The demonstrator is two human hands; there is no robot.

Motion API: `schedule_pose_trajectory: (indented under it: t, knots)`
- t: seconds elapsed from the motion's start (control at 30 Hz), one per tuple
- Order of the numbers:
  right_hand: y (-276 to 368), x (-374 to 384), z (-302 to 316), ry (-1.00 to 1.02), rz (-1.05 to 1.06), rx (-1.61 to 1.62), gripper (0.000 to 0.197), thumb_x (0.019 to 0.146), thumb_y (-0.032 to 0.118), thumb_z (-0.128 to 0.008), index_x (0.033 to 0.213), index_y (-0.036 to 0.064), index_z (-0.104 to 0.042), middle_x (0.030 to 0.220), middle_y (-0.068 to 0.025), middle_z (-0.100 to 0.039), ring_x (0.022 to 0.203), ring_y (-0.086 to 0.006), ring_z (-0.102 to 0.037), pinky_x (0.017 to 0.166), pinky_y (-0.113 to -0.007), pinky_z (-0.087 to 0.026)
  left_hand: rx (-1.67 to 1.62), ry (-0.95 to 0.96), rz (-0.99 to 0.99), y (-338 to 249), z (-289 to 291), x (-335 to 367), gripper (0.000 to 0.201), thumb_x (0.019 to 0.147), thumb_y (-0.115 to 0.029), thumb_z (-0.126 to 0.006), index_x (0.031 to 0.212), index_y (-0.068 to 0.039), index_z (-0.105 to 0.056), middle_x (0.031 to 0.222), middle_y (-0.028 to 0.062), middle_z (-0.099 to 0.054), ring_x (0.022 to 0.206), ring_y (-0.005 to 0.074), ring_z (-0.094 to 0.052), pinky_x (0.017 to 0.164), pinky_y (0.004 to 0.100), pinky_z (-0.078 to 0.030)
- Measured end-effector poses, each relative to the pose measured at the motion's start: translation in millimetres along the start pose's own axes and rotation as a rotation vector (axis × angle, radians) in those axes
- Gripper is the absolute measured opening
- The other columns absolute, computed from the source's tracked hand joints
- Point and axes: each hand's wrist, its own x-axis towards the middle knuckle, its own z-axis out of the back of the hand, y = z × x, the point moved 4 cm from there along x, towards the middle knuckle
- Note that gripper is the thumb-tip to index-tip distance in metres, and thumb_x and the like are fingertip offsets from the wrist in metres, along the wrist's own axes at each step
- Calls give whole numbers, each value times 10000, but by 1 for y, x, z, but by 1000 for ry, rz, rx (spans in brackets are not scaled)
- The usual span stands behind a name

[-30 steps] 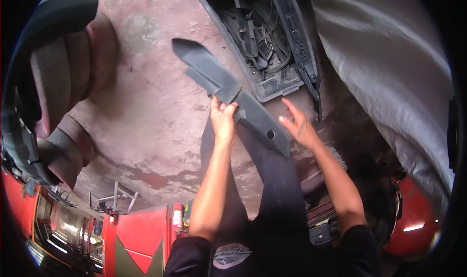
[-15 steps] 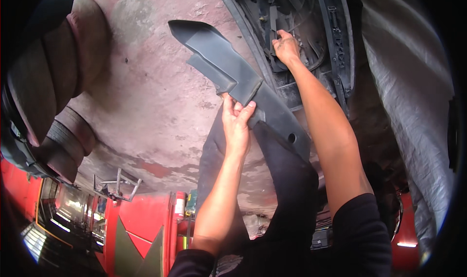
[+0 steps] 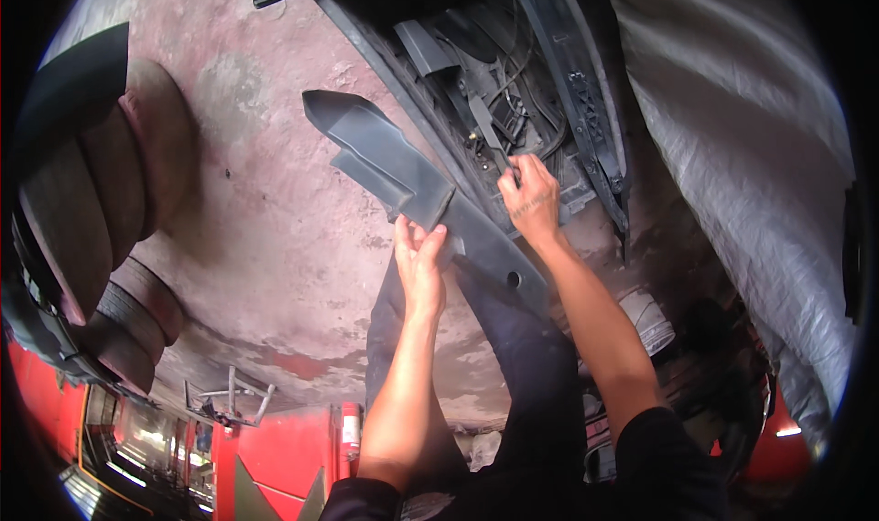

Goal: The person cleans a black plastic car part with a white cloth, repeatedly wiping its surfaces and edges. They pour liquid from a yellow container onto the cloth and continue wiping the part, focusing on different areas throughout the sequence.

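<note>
Above the mottled pink floor [image 3: 265,210], as the head view shows it, the left hand [image 3: 421,272] holds a long dark grey panel [image 3: 396,153] by its near edge, about midway along; its fingers are pinched, the thumb lying on the upper face and the other fingertips curling at the edge and partly hidden beneath. The panel slants from a pointed end at upper left to a lower end with a round hole, which lies over the dark trousers [image 3: 526,356]. Its far edge runs close beside a black bin [image 3: 359,43]; whether the two touch, I cannot tell. The right hand [image 3: 534,205] is at the bin's near end, its fingers closed around the lower end of a narrow grey strip [image 3: 488,125], whose other end points up and leftward over the bin's contents. Inside the bin lie a wider grey part [image 3: 428,48] and a tangle of dark cables [image 3: 524,63]. A silvery sheet [image 3: 710,109] hangs in folds at right. Worn tyres [image 3: 101,178] stand stacked at left. Toward the lower edge are a metal frame [image 3: 231,397], a red panel-like surface [image 3: 286,457] and an extinguisher [image 3: 350,427], with a pale bucket [image 3: 647,321] beside the right forearm.
</note>
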Motion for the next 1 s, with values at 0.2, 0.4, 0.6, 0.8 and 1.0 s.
schedule_pose_trajectory:
  t: [0.2, 0.4, 0.6, 0.8, 1.0]
  knots:
    - [52, -43, 60, -71, 243, -85, 187, 817, -47, -712, 996, -22, -664, 909, -145, -638, 783, -338, -672, 654, -414, -550, 5, 94, -8, -5, -8, -3, 741, 974, -79, -662, 1590, 36, -265, 1552, 173, -478, 1409, 244, -483, 1141, 352, -395]
    - [86, -83, 65, -28, 320, -124, 280, 798, -53, -763, 1069, -20, -702, 921, -103, -646, 784, -276, -654, 627, -374, -552, -95, 115, 46, -10, -22, -13, 712, 995, -99, -661, 1597, -47, -285, 1514, 128, -516, 1382, 217, -497, 1111, 356, -417]
    - [100, -105, 56, 15, 382, -168, 297, 824, -15, -783, 1114, -7, -719, 945, -66, -649, 799, -230, -628, 715, -390, -510, -111, 117, 7, 0, -22, -11, 754, 1007, -133, -710, 1609, -44, -265, 1524, 144, -504, 1386, 232, -505, 1139, 382, -415]
    - [98, -105, 64, 22, 358, -122, 288, 816, -18, -785, 1099, -18, -728, 970, -74, -644, 848, -243, -638, 844, -438, -557, -65, 155, 10, 7, -26, -8, 852, 987, -162, -779, 1623, -20, -229, 1566, 176, -453, 1405, 261, -500, 1179, 402, -405]
    - [96, -108, 65, 72, 368, -76, 293, 811, -11, -786, 1098, -30, -734, 1009, -92, -644, 898, -253, -648, 947, -464, -574, -91, 153, 15, 8, -23, -5, 919, 967, -193, -812, 1626, 0, -201, 1596, 186, -406, 1425, 272, -483, 1184, 403, -402]
